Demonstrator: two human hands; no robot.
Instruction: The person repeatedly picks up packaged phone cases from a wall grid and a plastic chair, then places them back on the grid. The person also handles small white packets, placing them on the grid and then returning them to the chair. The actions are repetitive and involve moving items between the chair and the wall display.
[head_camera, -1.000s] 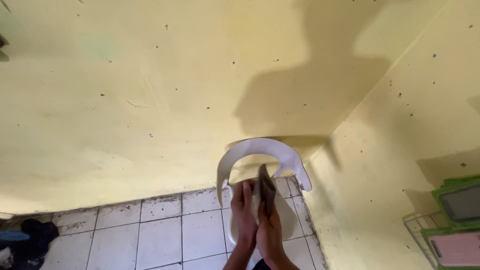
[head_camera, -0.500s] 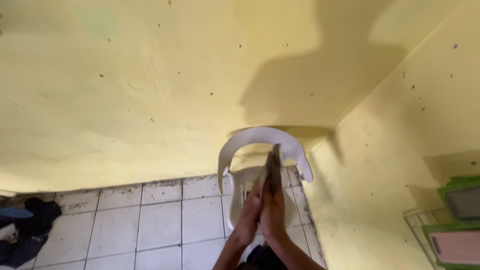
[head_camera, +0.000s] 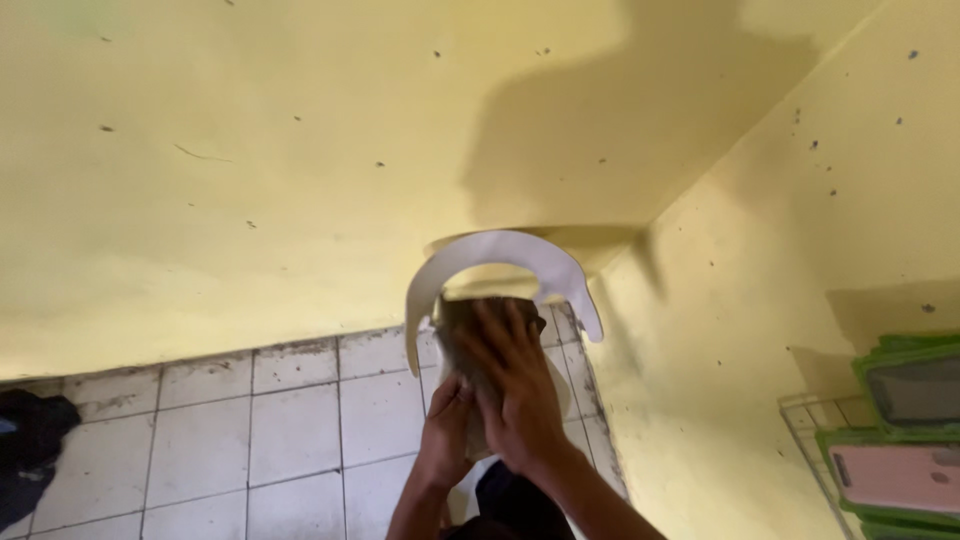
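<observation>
A white plastic chair (head_camera: 497, 250) with a curved backrest stands in the corner of two yellow walls. Over its seat I hold a flat, brownish, worn-looking object (head_camera: 462, 335), maybe a cloth or a folded piece. My right hand (head_camera: 515, 395) lies on top of it with the fingers spread. Lower down and to the left, my left hand (head_camera: 445, 445) grips it from beneath. Most of the object and the chair seat is hidden by my hands.
White floor tiles (head_camera: 290, 430) with dirty joints run along the wall. A dark bundle of clothing (head_camera: 30, 440) lies at the far left. At the right edge a wire rack (head_camera: 805, 425) holds green and pink phone cases (head_camera: 900, 475).
The brownish object was edge-on between my pressed palms; now it lies flat with my right hand spread on top. The view has shifted closer to the chair.
</observation>
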